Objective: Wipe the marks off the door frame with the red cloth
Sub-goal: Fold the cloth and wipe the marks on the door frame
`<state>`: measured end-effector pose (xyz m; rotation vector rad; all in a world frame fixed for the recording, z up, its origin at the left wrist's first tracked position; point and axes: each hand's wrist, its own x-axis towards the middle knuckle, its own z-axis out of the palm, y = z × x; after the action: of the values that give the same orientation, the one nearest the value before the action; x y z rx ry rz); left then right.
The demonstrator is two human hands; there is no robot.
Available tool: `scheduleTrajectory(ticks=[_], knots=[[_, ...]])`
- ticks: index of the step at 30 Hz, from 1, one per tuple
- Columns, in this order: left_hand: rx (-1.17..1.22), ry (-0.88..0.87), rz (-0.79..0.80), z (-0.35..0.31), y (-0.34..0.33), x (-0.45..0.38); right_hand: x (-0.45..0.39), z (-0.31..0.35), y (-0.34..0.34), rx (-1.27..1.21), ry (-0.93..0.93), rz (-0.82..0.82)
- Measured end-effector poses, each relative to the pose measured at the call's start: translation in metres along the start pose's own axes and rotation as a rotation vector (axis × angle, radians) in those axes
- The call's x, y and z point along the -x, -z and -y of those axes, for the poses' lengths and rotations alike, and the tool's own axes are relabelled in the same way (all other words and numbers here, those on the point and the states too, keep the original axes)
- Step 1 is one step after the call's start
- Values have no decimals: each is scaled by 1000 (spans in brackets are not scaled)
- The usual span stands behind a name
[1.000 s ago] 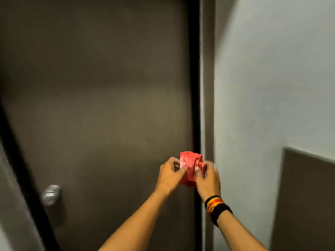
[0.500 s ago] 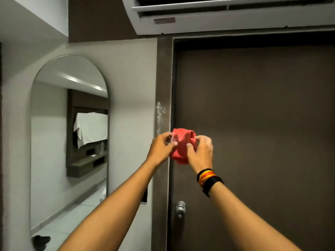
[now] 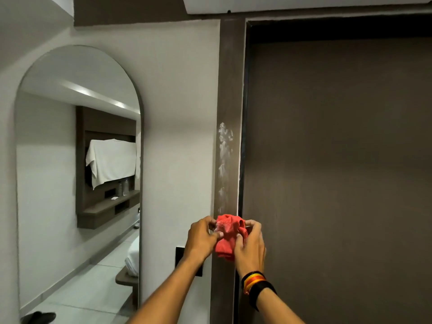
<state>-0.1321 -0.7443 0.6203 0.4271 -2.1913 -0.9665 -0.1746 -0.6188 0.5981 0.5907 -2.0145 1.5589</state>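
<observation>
A bunched red cloth (image 3: 228, 237) is held between both hands in front of the brown door frame (image 3: 230, 78). My left hand (image 3: 201, 239) pinches its left side and my right hand (image 3: 250, 246) grips its right side; the right wrist wears dark and striped bands. White smeared marks (image 3: 224, 157) run down the frame's upright, from mid-height to just above the cloth. The cloth sits below the marks; whether it touches the frame I cannot tell.
The dark brown door (image 3: 339, 171) fills the right side. An arched mirror (image 3: 77, 171) hangs on the white wall at left. A black wall plate (image 3: 179, 253) is partly hidden behind my left wrist. A white unit (image 3: 304, 4) sits overhead.
The view swung from the door's right side to its left frame, then came closer. Both hands kept the cloth, which now sits lower in the view, under the white marks.
</observation>
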Motion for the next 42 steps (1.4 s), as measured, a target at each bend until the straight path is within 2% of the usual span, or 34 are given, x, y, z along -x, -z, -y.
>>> scheduleTrajectory(ticks=[3,6,8,10,14,20,24,26,31,33,36,40,42], knots=[[-120,-38,-40,17,-3,-4,1,-16,-24,104,133,-73],[-261,-178,-108,36,5,-5,4,-29,-45,280,240,0],[-372,-385,-225,49,18,-15,3,-40,-56,385,299,77],[-385,-535,-388,54,31,-33,2,-52,-65,479,336,118],[-343,-590,-625,36,47,-93,10,-72,-83,563,442,103],[-530,-719,-538,-3,34,-163,-7,-102,-110,697,543,-97],[-571,-725,-585,5,22,-172,-31,-91,-108,640,646,-133],[-582,-722,-594,7,23,-171,-59,-54,-98,594,663,-100],[-611,-779,-601,7,23,-174,-172,84,-64,550,667,-197],[-602,-783,-604,6,24,-174,-197,110,-58,592,679,-225],[-605,-790,-606,6,22,-174,-183,94,-62,579,672,-242],[-643,-761,-611,11,21,-179,-115,28,-81,582,636,-175],[-657,-759,-614,11,21,-178,-119,26,-80,592,666,-158]])
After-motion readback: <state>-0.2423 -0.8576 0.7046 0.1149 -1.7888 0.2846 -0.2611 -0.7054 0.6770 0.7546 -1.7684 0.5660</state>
